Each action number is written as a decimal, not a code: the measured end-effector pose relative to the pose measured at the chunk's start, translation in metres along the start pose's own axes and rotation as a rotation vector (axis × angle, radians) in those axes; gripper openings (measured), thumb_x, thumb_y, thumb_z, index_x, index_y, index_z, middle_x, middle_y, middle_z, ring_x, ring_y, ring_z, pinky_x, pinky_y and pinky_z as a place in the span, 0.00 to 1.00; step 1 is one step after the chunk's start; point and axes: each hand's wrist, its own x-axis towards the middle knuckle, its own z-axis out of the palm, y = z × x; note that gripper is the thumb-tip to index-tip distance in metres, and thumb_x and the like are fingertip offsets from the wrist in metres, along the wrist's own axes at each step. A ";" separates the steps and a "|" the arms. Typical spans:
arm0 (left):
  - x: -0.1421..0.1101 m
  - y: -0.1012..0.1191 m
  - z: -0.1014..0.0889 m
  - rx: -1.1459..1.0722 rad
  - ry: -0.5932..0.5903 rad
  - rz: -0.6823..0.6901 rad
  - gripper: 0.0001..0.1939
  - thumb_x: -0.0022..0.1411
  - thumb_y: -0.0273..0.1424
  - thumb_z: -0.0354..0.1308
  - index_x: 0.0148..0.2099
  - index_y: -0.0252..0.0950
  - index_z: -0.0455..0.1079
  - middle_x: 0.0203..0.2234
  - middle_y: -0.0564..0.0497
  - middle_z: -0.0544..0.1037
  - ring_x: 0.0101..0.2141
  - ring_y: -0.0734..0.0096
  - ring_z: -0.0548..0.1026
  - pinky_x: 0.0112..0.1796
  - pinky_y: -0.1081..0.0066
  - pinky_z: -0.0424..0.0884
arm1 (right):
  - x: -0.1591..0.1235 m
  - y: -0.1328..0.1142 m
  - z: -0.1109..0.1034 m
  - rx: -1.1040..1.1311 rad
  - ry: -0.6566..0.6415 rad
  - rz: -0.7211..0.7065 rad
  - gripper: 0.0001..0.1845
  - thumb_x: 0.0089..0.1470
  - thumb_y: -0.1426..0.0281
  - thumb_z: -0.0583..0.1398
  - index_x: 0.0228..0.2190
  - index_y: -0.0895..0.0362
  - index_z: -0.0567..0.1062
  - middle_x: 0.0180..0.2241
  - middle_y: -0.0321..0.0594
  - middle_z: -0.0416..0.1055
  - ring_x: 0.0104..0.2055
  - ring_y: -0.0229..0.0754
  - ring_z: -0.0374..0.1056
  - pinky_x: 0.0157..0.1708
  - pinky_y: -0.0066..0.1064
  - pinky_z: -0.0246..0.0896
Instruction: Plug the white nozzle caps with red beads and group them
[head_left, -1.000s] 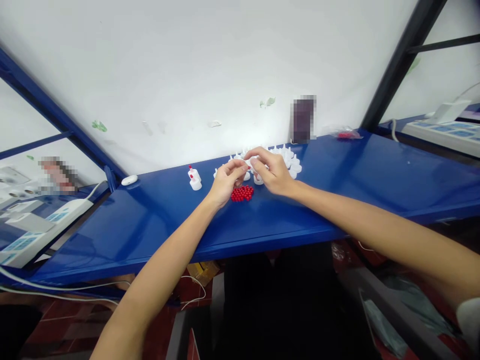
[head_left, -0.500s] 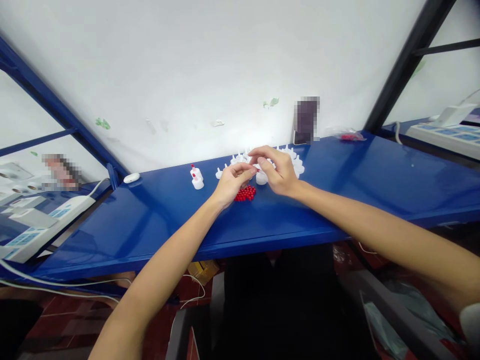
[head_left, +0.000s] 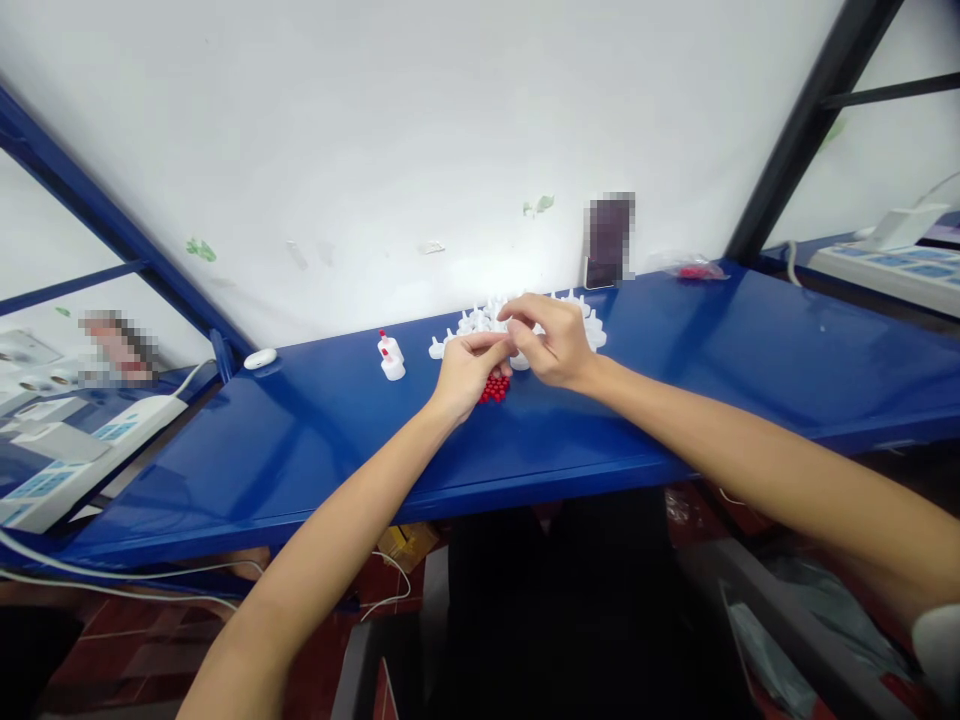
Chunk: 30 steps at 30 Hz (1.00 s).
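My left hand (head_left: 474, 368) and my right hand (head_left: 551, 340) meet over the blue table, fingertips together. Thumb and fingers of the left hand are pinched. The right hand has its fingers curled, with thumb and index close to the left fingertips. Whatever lies between them is hidden. Just below the left hand is a pile of small red tips (head_left: 495, 391), partly covered by it. Behind the hands stand several white nozzle caps (head_left: 474, 322), their spouts upward. Off to the left, two white nozzle caps with red tips (head_left: 393, 368) stand together.
A white earbud case (head_left: 260, 359) lies at the table's left end. A pixelated phone-like object (head_left: 609, 240) leans on the wall. Further right is a clear bag with red pieces (head_left: 694, 270). Power strips (head_left: 90, 455) sit beyond the blue frame.
My left hand has shifted slightly right, closer to the right hand. A small red spot seen at the fingertips before is now hidden.
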 end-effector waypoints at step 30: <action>0.000 0.036 -0.011 -0.133 -0.284 -0.243 0.11 0.59 0.35 0.62 0.40 0.33 0.73 0.32 0.47 0.76 0.31 0.71 0.74 0.32 0.71 0.71 | 0.001 0.007 0.007 -0.082 -0.041 -0.217 0.16 0.53 0.70 0.61 0.40 0.50 0.61 0.33 0.35 0.61 0.32 0.41 0.60 0.29 0.34 0.57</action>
